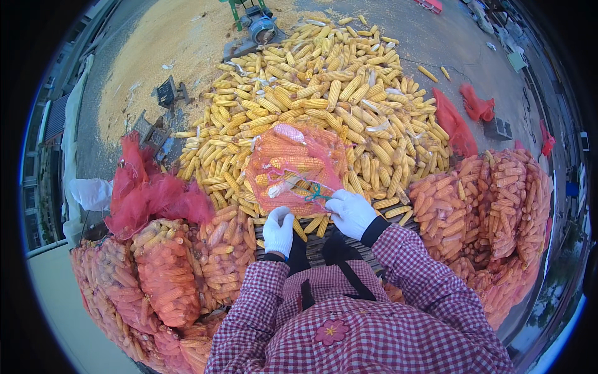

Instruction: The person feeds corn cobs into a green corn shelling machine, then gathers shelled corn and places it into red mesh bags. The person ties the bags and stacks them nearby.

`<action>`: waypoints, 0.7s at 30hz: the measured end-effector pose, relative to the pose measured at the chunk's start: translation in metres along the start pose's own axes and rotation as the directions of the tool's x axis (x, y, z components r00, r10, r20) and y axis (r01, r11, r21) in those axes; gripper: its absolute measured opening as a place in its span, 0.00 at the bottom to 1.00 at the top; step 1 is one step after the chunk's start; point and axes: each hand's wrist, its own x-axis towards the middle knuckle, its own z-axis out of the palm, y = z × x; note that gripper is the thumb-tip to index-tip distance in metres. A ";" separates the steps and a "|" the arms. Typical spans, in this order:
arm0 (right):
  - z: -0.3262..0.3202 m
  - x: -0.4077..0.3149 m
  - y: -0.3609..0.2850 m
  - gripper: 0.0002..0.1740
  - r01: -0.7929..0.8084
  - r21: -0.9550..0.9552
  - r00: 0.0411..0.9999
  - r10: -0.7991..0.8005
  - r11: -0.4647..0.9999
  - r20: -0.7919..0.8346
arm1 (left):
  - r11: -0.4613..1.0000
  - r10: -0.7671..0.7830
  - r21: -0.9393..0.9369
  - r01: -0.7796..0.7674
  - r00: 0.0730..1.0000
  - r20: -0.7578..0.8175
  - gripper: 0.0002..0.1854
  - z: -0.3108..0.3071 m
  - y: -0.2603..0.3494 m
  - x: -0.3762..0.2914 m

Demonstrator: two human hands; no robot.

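Note:
A red mesh sack of corn cobs lies before me, its mouth facing me and partly open, with cobs showing inside. A green cord is knotted at the rim of the mouth. My right hand, in a white knit glove, pinches the rim of the sack beside the cord. My left hand, also gloved in white, is raised at the near left of the sack, fingers curled; whether it holds anything is unclear.
A large heap of corn cobs spreads behind the sack. Filled mesh sacks stand at left and right. Empty red mesh lies on the left ones. A machine with a motor stands beyond, near loose kernels.

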 end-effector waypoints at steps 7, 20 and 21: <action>0.011 -0.014 -0.021 0.11 -0.082 -0.078 0.997 0.081 0.994 -0.017 | 0.973 0.188 0.103 -0.209 0.965 0.181 0.23 0.021 0.058 0.029; 0.049 -0.032 -0.029 0.15 -0.209 0.261 0.960 0.249 0.942 -0.131 | 0.994 -0.106 0.059 0.090 0.748 0.655 0.17 0.002 0.041 0.053; 0.055 -0.037 -0.024 0.16 -0.231 0.413 0.926 0.329 0.881 -0.184 | 0.995 -0.083 0.008 0.100 0.775 0.626 0.17 0.002 0.034 0.050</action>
